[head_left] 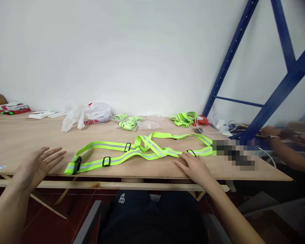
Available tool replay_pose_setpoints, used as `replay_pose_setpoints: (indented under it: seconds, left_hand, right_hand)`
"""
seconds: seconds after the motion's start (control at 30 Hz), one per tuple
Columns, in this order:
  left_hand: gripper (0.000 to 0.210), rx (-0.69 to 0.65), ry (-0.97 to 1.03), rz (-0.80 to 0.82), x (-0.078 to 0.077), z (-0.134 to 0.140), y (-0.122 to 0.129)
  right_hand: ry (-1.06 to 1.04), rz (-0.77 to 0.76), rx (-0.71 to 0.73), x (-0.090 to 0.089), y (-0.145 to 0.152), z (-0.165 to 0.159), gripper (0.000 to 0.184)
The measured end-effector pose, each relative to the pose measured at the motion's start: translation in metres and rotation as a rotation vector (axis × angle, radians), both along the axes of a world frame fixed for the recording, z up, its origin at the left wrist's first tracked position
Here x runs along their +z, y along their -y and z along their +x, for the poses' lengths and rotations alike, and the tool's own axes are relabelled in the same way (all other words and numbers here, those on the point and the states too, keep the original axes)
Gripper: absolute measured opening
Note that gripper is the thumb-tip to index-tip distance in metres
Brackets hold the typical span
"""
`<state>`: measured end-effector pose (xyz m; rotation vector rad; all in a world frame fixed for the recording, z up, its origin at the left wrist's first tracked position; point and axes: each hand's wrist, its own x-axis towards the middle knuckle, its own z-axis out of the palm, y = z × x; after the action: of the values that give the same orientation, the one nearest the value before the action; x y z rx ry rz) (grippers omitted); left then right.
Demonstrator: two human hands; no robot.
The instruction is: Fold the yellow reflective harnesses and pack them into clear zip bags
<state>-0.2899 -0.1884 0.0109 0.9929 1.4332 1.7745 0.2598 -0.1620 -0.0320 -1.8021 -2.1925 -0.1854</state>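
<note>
A neon yellow-green reflective strap harness (152, 145) with grey stripes lies stretched across the wooden table, its straps crossing near the middle. Black slide adjusters (106, 161) sit on the straps, and a black buckle (77, 165) is at the left end. My left hand (39, 166) is raised left of that buckle, palm turned up and fingers spread, holding nothing. On the right, my right hand (193, 166) rests with extended fingers at the lower strap, fingertips touching it near an adjuster. A blurred patch hides whatever lies at the harness's right end.
Behind the harness lie bagged reflective straps (128, 124), a loose strap bundle (183, 119) and a white plastic bag (98, 112). A blue metal rack (231, 54) rises at the right, where another person's arm (282, 145) reaches in. White cables (268, 156) run beside it.
</note>
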Motion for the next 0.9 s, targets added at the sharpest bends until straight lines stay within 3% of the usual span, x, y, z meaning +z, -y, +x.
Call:
replay_pose_setpoints:
  seconds: [0.1, 0.13, 0.23, 0.33, 0.37, 0.43, 0.6, 0.8, 0.9]
  left_hand:
    - [0.018, 0.264, -0.100, 0.247, 0.015, 0.027, 0.003]
    - [0.019, 0.260, -0.162, 0.331, 0.020, 0.046, 0.006]
    - [0.022, -0.022, -0.486, 0.367, 0.027, 0.120, 0.010]
    - [0.032, -0.563, -0.931, 0.251, 0.018, 0.190, 0.006]
    - [0.038, -0.684, -1.047, 0.240, 0.013, 0.208, 0.003]
    - [0.046, -0.778, -1.228, 0.211, 0.001, 0.231, -0.004]
    - [0.053, -0.767, -1.397, 0.169, -0.020, 0.237, -0.012]
    - [0.053, -0.748, -1.389, 0.172, -0.021, 0.232, -0.013]
    - [0.053, -0.736, -1.376, 0.165, -0.020, 0.236, -0.013]
  right_hand:
    - [0.006, 0.053, 0.005, -0.003, 0.001, -0.001, 0.038]
    - [-0.002, 0.077, 0.024, -0.003, 0.001, -0.001, 0.036]
    - [-0.047, 0.146, 0.130, -0.002, -0.001, -0.004, 0.037]
    - [-0.114, 0.140, 0.218, -0.002, -0.006, -0.005, 0.042]
    - [-0.136, 0.125, 0.232, -0.002, -0.009, -0.005, 0.043]
    - [-0.170, 0.100, 0.242, -0.003, -0.013, -0.003, 0.042]
    - [-0.219, 0.131, 0.234, -0.002, -0.017, 0.004, 0.035]
    - [-0.517, 0.156, 0.222, 0.012, -0.013, 0.004, 0.031]
    - [-0.562, 0.142, 0.245, 0.017, -0.013, 0.005, 0.032]
